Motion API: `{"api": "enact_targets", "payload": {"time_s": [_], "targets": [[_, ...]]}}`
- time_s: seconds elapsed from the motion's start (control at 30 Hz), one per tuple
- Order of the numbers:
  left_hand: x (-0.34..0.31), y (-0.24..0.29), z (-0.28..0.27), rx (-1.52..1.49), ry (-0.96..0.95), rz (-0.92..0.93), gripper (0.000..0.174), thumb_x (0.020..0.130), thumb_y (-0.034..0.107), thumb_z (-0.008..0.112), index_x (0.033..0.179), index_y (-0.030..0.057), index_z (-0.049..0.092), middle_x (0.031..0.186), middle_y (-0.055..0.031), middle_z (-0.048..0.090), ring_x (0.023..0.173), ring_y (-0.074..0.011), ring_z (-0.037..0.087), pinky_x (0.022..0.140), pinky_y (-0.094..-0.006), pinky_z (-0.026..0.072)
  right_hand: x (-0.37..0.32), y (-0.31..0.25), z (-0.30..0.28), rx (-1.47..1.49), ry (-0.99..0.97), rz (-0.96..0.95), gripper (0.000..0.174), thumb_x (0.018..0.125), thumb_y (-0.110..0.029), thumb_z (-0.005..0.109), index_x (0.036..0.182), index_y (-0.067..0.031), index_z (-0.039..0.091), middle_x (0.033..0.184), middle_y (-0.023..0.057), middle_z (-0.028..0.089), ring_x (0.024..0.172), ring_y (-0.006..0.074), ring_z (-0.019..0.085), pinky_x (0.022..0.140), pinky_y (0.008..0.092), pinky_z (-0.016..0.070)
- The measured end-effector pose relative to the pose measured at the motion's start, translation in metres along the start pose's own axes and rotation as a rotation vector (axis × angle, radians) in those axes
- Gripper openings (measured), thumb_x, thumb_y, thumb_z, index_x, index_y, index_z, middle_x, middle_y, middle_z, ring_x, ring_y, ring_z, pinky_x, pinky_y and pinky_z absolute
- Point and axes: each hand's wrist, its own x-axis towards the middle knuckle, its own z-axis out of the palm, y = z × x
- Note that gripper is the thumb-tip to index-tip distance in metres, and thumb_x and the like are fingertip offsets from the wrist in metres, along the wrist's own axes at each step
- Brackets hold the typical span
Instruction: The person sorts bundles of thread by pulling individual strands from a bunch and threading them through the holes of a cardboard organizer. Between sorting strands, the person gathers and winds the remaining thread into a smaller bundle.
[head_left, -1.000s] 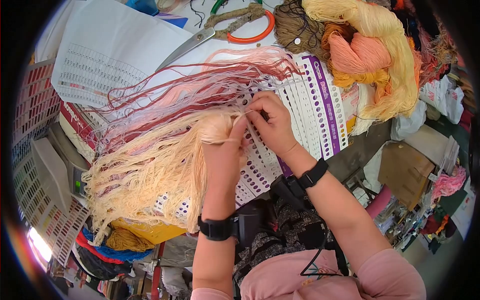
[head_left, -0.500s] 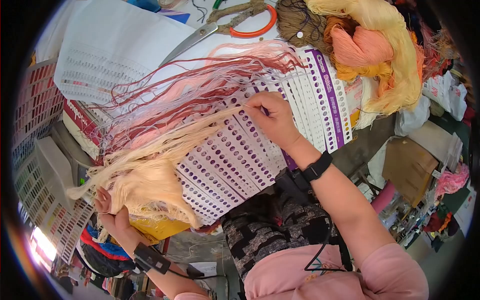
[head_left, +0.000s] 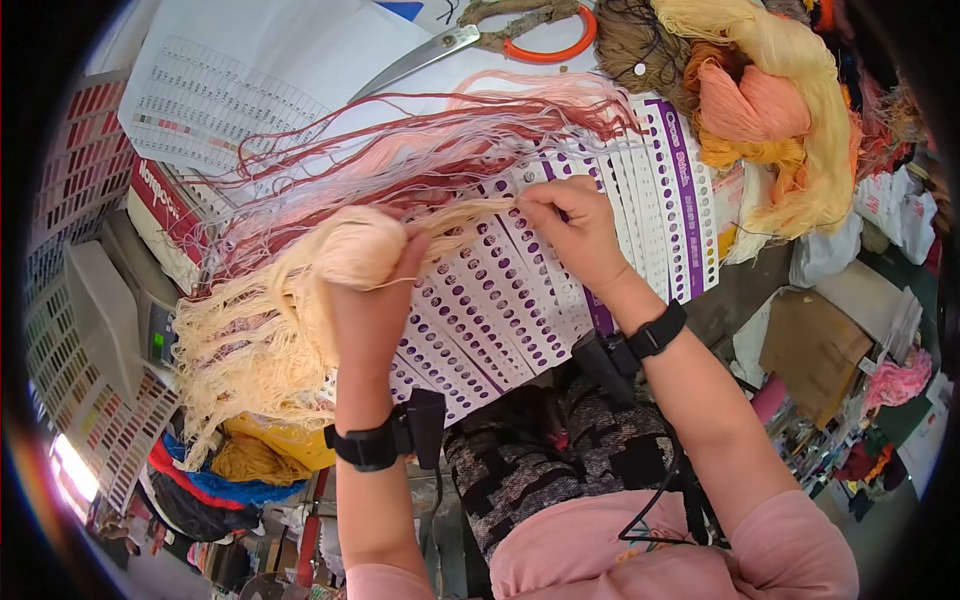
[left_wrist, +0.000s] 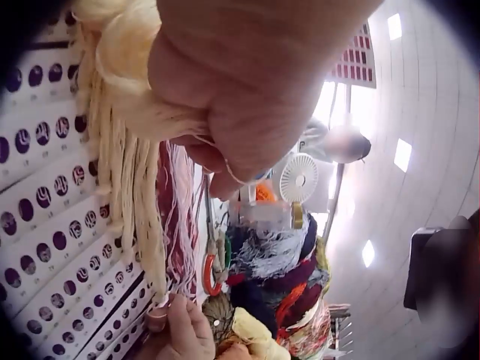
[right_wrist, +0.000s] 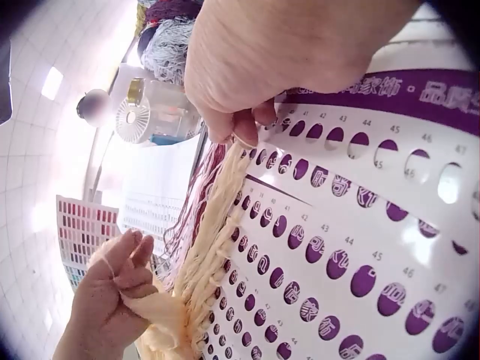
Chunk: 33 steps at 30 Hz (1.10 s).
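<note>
Pale peach thread (head_left: 250, 340) lies in a long bundle over a white card with rows of purple holes (head_left: 480, 320). The left hand (head_left: 375, 310) grips a bunched loop of this thread (head_left: 360, 248); in the right wrist view the left hand (right_wrist: 112, 300) has a strand across its fingers. The right hand (head_left: 575, 230) pinches the bundle's narrow end near the card's upper part, thumb against fingertips. Between the hands the strands run fairly straight. Dark red, pink and lilac threads (head_left: 400, 150) lie just beyond.
Large scissors (head_left: 430, 55) with an orange handle lie at the back on white paper (head_left: 250, 80). Brown, coral (head_left: 750, 105) and yellow skeins are heaped at the back right. A device with a green display (head_left: 158, 342) and colour charts (head_left: 75, 210) stand at the left.
From the far left end of the thread, the left hand has come back toward the right hand, now with a bunched loop in it. The right hand still pinches the narrow end.
</note>
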Motion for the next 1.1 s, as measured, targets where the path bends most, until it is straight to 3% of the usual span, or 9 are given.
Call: {"api": "enact_targets", "payload": {"time_s": [0.1,0.23,0.33,0.43,0.63,0.77,0.87,0.97,1.1], "targets": [[-0.002,-0.005,0.022,0.095,-0.106,0.097,0.017,0.068,0.003,0.064,0.084,-0.0002,0.056,0.085,-0.0041,0.054,0.071,-0.0136,0.052,0.064,-0.0253,0.0419,0.0,-0.001,-0.002,-0.004,-0.006,0.026,0.003,0.068,-0.009,0.062,0.07,-0.0063,0.061,0.059,0.0029,0.057,0.053,0.0132,0.043,0.062,0.0246,0.0317],[0.006,-0.016,0.041,0.34,-0.181,0.405,0.018,0.067,0.003,0.062,0.085,0.003,0.058,0.084,-0.0086,0.053,0.078,-0.024,0.051,0.071,-0.0317,0.0397,-0.001,-0.001,-0.001,0.03,0.001,0.061,0.003,0.071,-0.01,0.059,0.071,-0.0066,0.06,0.058,0.0027,0.056,0.051,0.0127,0.044,0.062,0.0243,0.0317],[0.011,-0.015,0.046,0.537,-0.193,0.512,0.013,0.07,0.005,0.06,0.083,0.0023,0.059,0.082,-0.0092,0.055,0.075,-0.0237,0.052,0.068,-0.0313,0.0403,-0.001,-0.001,-0.002,0.096,-0.007,0.104,0.004,0.073,-0.009,0.056,0.074,-0.0064,0.059,0.057,0.0025,0.056,0.05,0.0123,0.047,0.063,0.0238,0.032],[0.013,-0.021,0.051,0.412,-0.161,0.387,0.01,0.072,0.006,0.058,0.081,0.002,0.06,0.077,-0.0094,0.057,0.071,-0.0235,0.053,0.066,-0.0316,0.0408,0.0,0.001,-0.001,0.125,-0.023,0.113,0.004,0.075,-0.009,0.053,0.075,-0.0063,0.056,0.056,0.0024,0.055,0.049,0.012,0.049,0.063,0.0233,0.0324],[0.015,-0.026,0.05,0.397,-0.171,0.32,0.01,0.072,0.005,0.058,0.081,0.0014,0.061,0.076,-0.0084,0.058,0.07,-0.022,0.054,0.066,-0.0309,0.0415,-0.001,0.003,0.0,0.111,-0.027,0.103,0.005,0.076,-0.008,0.051,0.073,-0.0056,0.054,0.053,0.0024,0.053,0.049,0.0117,0.051,0.062,0.0227,0.0334],[0.018,-0.027,0.055,0.348,-0.121,0.335,0.01,0.07,0.005,0.06,0.08,0.002,0.061,0.075,-0.0076,0.059,0.069,-0.021,0.054,0.066,-0.0298,0.0417,0.0,0.0,0.0,0.142,-0.018,0.097,0.006,0.077,-0.008,0.051,0.072,-0.0046,0.053,0.052,0.0033,0.052,0.047,0.0123,0.05,0.058,0.0224,0.0348],[0.017,-0.027,0.056,0.348,-0.117,0.362,0.01,0.069,0.006,0.061,0.079,0.0023,0.061,0.075,-0.0072,0.059,0.07,-0.0207,0.055,0.066,-0.0293,0.0417,0.001,-0.002,-0.005,0.094,-0.092,0.077,0.006,0.079,-0.005,0.05,0.077,-0.0004,0.052,0.059,0.0014,0.051,0.054,0.0077,0.047,0.053,0.0195,0.0362],[0.017,-0.029,0.056,0.398,-0.117,0.391,0.009,0.069,0.006,0.061,0.077,0.0024,0.061,0.074,-0.0068,0.059,0.07,-0.0204,0.055,0.066,-0.0293,0.0417,0.001,-0.003,-0.005,0.152,-0.093,0.141,0.007,0.08,-0.005,0.049,0.076,-0.0001,0.052,0.058,0.0016,0.05,0.054,0.0078,0.047,0.055,0.0196,0.037],[0.017,-0.03,0.054,0.429,-0.146,0.347,0.011,0.068,0.005,0.062,0.079,0.0019,0.06,0.075,-0.0062,0.058,0.07,-0.0185,0.054,0.066,-0.0283,0.0419,0.002,-0.002,-0.002,0.275,-0.043,0.198,0.005,0.077,-0.005,0.049,0.074,-0.0023,0.052,0.057,0.0051,0.053,0.051,0.0131,0.051,0.059,0.022,0.0383]]}}
